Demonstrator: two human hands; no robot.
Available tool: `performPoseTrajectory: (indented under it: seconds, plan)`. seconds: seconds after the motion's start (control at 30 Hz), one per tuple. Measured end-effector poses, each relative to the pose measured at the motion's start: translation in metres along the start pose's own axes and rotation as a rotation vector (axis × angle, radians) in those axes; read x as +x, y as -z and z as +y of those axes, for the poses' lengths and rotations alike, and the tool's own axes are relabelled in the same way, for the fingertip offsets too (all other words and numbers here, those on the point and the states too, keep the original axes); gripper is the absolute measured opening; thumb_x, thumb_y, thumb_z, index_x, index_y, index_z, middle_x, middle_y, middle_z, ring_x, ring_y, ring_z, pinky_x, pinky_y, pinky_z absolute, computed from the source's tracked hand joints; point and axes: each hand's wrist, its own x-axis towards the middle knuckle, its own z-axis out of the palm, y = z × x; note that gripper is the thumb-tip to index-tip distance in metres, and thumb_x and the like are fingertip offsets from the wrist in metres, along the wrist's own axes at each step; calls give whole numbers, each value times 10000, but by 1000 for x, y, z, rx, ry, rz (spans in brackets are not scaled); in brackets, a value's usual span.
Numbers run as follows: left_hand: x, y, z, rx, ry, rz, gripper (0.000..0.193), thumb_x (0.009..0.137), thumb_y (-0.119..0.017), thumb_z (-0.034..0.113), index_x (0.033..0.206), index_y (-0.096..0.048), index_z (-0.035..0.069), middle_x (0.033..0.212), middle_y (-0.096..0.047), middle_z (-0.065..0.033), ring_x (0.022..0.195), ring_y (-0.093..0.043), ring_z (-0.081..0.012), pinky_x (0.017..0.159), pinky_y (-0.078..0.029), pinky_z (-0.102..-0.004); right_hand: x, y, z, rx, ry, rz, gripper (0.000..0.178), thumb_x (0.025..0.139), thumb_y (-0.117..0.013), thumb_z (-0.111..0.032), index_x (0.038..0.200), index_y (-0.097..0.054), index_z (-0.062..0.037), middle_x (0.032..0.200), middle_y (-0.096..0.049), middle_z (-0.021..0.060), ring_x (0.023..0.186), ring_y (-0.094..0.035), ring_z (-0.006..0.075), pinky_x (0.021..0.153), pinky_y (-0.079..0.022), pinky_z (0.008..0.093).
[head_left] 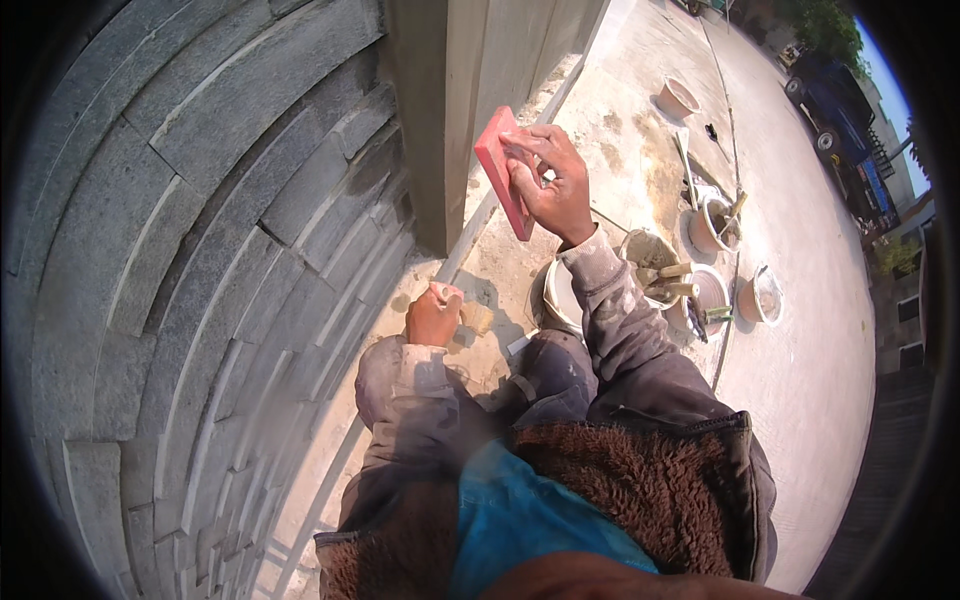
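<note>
Right hand [555, 185] grips a flat red rectangular rubber float [503, 170] beside the grey concrete pillar [440, 110], left hand [433, 316] fisted low around a small tan lump [477, 318], white round buckets [712, 225] behind.

Surroundings: stone wall, paved ground, buckets, parked vehicle.
Grey stone-block wall [180, 250] fills the left side, a smooth concrete pillar [450, 100] rising at its edge. Pale concrete ground [800, 380] spreads right. Several white buckets sit on it: one [677, 97] far up, one [712, 225] holding tools, one [760, 295] further right, one [700, 292] with wooden-handled tools across it. Dark blue vehicle [835, 105] parked top right.
</note>
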Motion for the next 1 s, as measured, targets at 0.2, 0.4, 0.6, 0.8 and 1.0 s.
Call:
performPoseTrajectory:
  seconds: [0.2,0.4,0.6,0.8,1.0]
  plan:
    - [0,1,1,9,-16,20,204,892,-652,215,949,-711,28,789,-739,-87,715,-750,-185,692,-568,-318,123,56,-23,296,314,97,402,859,-775,-31,1250,-718,-106,1246,-670,90,1092,-693,210,899,-616,360]
    - [3,-4,-1,-28,51,1,288,886,-653,356,980,-746,100,873,-754,-154,893,-730,-371,799,-554,-454,200,67,-25,-223,742,200,454,774,-807,8,1189,-776,-175,1200,-709,55,1070,-704,209,886,-608,343]
    - [-1,-2,2,-3,-37,59,230,899,-618,246,919,-719,41,764,-738,-104,726,-754,-217,695,-565,-347,214,51,-32,-178,856,144,403,815,-744,64,1152,-802,-150,1206,-668,92,1048,-693,251,906,-592,351]
    - [-1,-2,0,29,-49,43,254,908,-600,271,931,-720,48,753,-737,-103,723,-754,-221,696,-565,-355,211,42,-28,-214,876,142,424,814,-742,71,1160,-801,-168,1241,-654,84,1057,-688,243,905,-593,349]
    - [0,-4,0,24,-63,47,248,905,-623,269,942,-721,45,766,-738,-105,723,-754,-217,696,-566,-352,206,46,-25,-369,859,128,418,807,-789,3,1184,-789,-177,1209,-689,80,1061,-698,224,902,-603,360]
